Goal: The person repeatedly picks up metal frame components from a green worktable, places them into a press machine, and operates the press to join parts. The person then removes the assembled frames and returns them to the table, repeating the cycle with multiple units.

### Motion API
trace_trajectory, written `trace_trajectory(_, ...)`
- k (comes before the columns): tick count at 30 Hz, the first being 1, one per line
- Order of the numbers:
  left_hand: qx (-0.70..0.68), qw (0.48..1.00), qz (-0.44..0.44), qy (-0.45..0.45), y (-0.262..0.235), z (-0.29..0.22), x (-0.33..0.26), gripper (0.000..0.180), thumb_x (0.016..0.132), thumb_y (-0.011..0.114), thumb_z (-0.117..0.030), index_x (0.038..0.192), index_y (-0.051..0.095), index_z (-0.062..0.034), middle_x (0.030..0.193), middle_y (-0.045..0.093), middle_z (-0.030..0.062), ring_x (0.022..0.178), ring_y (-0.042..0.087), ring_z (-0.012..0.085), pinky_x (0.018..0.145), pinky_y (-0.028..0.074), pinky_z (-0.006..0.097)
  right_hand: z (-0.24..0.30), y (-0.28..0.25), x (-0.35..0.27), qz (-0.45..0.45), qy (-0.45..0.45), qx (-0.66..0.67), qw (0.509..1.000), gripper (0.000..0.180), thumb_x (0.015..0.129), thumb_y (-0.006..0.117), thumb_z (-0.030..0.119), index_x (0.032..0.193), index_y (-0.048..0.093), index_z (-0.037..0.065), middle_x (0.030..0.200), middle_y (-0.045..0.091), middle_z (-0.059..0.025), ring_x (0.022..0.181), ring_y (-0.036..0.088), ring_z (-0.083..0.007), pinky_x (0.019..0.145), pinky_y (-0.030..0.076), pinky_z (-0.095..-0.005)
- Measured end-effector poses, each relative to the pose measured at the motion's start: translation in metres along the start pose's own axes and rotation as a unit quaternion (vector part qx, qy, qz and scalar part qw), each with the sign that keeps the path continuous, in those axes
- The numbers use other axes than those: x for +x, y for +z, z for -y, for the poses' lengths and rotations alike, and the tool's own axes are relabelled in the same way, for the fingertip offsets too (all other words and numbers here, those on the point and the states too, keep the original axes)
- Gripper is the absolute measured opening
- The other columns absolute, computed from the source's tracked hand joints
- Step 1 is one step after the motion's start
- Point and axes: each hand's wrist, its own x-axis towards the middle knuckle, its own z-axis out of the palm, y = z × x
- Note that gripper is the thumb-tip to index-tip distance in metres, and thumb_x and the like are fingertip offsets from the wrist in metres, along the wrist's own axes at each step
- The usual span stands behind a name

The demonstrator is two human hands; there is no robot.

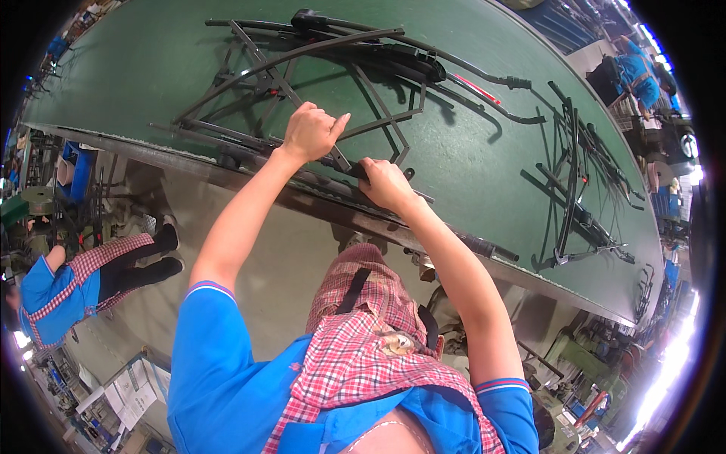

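A black folding metal frame of tubes and flat bars, much like a stroller frame (pixel 333 44), lies on the green tabletop in front of me. My left hand (pixel 310 133) is closed around one of its flat crossing bars, thumb sticking out to the right. Close to the table's near edge, my right hand (pixel 383 184) has its fingers bent onto a dark piece at the lower end of that same bar. What exactly those fingertips pinch is partly hidden. A red strip (pixel 478 89) shows beside the frame's right-hand tubes.
The green table (pixel 484 174) carries a second black frame (pixel 578 174) at the right. Its near edge (pixel 181 157) runs past my waist. One person in blue (pixel 64 291) stands at the left, another (pixel 639 76) at the far right. Machines and parts crowd the lower right.
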Motion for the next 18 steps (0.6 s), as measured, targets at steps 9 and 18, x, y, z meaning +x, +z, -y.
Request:
trace_trajectory(9, 0.044, 0.999, 0.012, -0.019, 0.008, 0.001, 0.002, 0.051, 0.093, 0.05, -0.027, 0.048, 0.058, -0.0047, 0.05, 0.056, 0.0126, 0.055, 0.058, 0.0288, 0.074, 0.045, 0.036, 0.018, -0.003, -0.006, -0.037, 0.076, -0.081, 0.993, 0.025, 0.078, 0.065, 0.018, 0.082, 0.052, -0.003, 0.075, 0.064, -0.0226, 0.067, 0.064, -0.0372, 0.067, 0.051, -0.0457)
trace_trajectory(18, 0.027, 0.999, -0.002, -0.043, 0.013, 0.003, 0.012, 0.05, 0.093, 0.049, -0.026, 0.048, 0.058, -0.0045, 0.051, 0.057, 0.0131, 0.055, 0.058, 0.029, 0.073, 0.045, 0.037, 0.003, 0.007, 0.0, -0.072, 0.069, -0.044, 0.994, 0.024, 0.073, 0.065, 0.017, 0.076, 0.05, -0.002, 0.066, 0.063, -0.0208, 0.062, 0.064, -0.0366, 0.062, 0.051, -0.0435)
